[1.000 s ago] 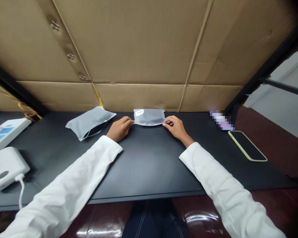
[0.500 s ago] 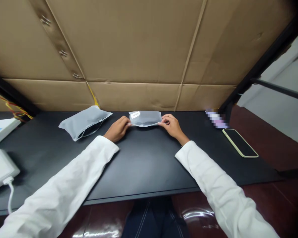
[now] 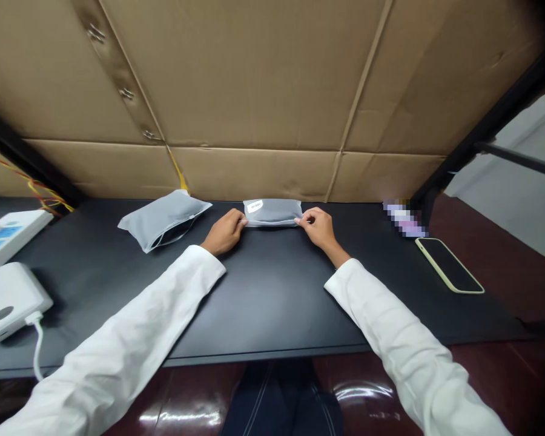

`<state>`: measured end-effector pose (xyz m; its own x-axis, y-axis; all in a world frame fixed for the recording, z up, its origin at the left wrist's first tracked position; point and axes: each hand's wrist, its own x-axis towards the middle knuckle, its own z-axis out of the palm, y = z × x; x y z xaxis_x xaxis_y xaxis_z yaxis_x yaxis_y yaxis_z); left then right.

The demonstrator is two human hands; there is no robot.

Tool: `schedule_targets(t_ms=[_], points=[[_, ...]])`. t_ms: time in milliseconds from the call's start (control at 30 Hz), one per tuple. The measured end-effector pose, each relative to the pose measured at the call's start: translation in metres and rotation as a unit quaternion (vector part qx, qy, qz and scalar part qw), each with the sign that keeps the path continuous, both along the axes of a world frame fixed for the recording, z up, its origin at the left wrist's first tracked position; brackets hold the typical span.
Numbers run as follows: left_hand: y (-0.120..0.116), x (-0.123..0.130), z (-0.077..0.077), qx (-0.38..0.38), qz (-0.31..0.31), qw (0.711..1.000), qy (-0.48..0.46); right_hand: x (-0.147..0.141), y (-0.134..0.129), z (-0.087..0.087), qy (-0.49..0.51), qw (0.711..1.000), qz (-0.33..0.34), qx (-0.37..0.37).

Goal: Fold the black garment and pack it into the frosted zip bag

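A small translucent frosted pouch (image 3: 275, 211) with a white label at its upper left lies at the back middle of the black table (image 3: 272, 297). My left hand (image 3: 226, 231) pinches its near left corner. At the near right corner, the fingers of my right hand (image 3: 318, 228) are closed on the pouch's edge. The near edge runs almost straight between both hands. Left of my left hand rests a larger frosted pouch (image 3: 161, 219), its mouth gaping toward the lower right.
Cardboard (image 3: 263, 79) stands behind the table. At the left are a white power strip (image 3: 25, 233) and a white device (image 3: 13, 303) with a cable. A phone (image 3: 449, 265) and a pixelated item (image 3: 405, 219) lie at the right.
The small pouch's near edge, bowed before, is now straighter and flatter, with both hands still at its corners. The whole view has shifted, so things on the table appear slightly farther right.
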<state>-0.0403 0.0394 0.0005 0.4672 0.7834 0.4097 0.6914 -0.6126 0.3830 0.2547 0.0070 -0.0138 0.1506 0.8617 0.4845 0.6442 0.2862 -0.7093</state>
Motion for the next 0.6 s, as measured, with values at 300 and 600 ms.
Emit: schedule_targets(t_ms=[300, 600], points=[[-0.003, -0.002, 0.002, 0.006, 0.024, 0.999, 0.032, -0.002, -0.004, 0.003, 0.004, 1.0, 0.026, 0.012], [-0.011, -0.015, 0.004, 0.065, -0.056, 0.996, 0.022, 0.002, -0.012, 0.005, 0.023, 0.996, 0.088, -0.001]])
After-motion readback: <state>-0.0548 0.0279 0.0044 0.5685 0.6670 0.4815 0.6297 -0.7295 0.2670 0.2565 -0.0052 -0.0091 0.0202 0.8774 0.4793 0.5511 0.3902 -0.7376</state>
